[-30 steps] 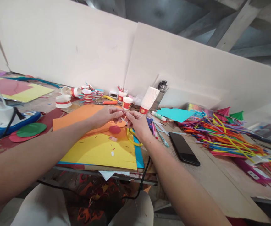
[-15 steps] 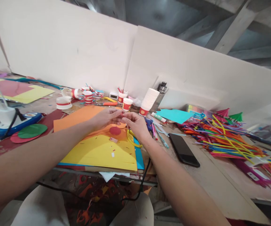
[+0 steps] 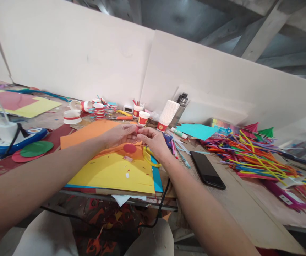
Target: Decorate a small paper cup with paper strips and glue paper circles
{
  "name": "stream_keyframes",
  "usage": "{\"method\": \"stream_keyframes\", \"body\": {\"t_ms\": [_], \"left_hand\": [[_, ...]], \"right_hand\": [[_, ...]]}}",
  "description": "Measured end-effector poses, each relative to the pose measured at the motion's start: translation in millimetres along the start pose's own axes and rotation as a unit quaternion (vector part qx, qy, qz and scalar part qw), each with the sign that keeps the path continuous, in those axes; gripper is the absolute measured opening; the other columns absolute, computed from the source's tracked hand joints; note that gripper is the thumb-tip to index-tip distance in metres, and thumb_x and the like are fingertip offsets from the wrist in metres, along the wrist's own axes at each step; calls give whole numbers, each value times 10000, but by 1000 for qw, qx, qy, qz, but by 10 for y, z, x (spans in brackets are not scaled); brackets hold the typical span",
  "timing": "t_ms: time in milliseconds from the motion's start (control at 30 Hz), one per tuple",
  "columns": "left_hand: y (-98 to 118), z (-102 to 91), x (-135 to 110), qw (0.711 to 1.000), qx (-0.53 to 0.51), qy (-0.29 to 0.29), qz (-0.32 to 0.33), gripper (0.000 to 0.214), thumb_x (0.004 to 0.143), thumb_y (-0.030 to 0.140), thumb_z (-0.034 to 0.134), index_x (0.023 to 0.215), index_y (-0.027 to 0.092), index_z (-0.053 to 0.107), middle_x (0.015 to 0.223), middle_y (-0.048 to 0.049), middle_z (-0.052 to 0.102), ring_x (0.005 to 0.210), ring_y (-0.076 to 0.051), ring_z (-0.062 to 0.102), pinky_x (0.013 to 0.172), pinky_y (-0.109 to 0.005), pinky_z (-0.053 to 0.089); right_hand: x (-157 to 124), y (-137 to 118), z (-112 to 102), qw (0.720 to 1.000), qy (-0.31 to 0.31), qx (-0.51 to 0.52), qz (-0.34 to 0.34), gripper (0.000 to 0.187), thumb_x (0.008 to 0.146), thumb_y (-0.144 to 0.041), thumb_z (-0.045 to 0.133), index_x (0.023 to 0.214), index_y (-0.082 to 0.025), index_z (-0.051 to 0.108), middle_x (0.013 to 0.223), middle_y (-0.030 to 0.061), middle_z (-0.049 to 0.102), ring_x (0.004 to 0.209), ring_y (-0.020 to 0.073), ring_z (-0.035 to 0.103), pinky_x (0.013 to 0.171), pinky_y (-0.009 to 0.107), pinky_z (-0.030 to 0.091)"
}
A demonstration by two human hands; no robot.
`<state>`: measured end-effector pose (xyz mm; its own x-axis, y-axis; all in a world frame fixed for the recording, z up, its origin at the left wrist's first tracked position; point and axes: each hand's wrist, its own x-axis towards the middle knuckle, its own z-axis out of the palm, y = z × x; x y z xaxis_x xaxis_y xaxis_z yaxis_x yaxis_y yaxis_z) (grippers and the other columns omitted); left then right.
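Note:
My left hand (image 3: pixel 122 135) and my right hand (image 3: pixel 153 140) meet fingertip to fingertip above the paper sheets. Between their pinched fingers is a small red piece (image 3: pixel 137 130), mostly hidden, perhaps paper. Below it a red paper circle (image 3: pixel 130 148) lies on the orange sheet (image 3: pixel 89 129). The yellow sheet (image 3: pixel 110 174) in front carries small paper scraps. Yellow-handled scissors (image 3: pixel 154 163) rest beneath my right wrist, partly covered by it.
A stack of paper cups (image 3: pixel 169 113) leans behind my hands, near a single cup (image 3: pixel 143 118). On the right lie a black phone (image 3: pixel 207 170) and a heap of pipe cleaners (image 3: pixel 256 156). Green circle (image 3: pixel 36 148) and a blue power strip (image 3: pixel 36 134) are left.
My fingers have shifted slightly around the small red piece, and a little more of it shows. The things on the table stay where they were.

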<state>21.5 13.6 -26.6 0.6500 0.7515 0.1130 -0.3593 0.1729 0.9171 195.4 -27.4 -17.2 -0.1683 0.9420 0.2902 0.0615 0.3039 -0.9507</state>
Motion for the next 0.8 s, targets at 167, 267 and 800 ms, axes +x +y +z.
{"method": "stream_keyframes", "body": {"t_ms": [167, 267, 800], "left_hand": [[8, 8, -16, 1000, 5, 15, 19, 404, 760, 421, 782, 1052, 155, 698, 917, -77, 722, 790, -141, 687, 750, -270, 539], [7, 12, -22, 1000, 7, 14, 24, 446, 768, 414, 777, 1133, 175, 684, 964, -78, 718, 824, -150, 692, 773, -284, 544], [79, 22, -69, 993, 55, 36, 94, 440, 778, 301, 772, 1204, 253, 670, 1034, -57, 710, 896, -170, 672, 765, -297, 543]], "right_hand": [[-5, 9, -8, 1000, 3, -17, -17, 270, 705, -408, 739, 862, -200, 668, 747, -17, 649, 594, 95, 525, 565, 243, 424], [-42, -17, 10, 987, 31, -116, -104, 179, 775, -366, 685, 849, -204, 661, 760, 0, 641, 664, 125, 554, 627, 273, 440], [-91, -58, 48, 954, 100, -243, -145, 95, 849, -280, 547, 799, -206, 578, 855, 34, 616, 749, 153, 548, 641, 287, 431]]}}
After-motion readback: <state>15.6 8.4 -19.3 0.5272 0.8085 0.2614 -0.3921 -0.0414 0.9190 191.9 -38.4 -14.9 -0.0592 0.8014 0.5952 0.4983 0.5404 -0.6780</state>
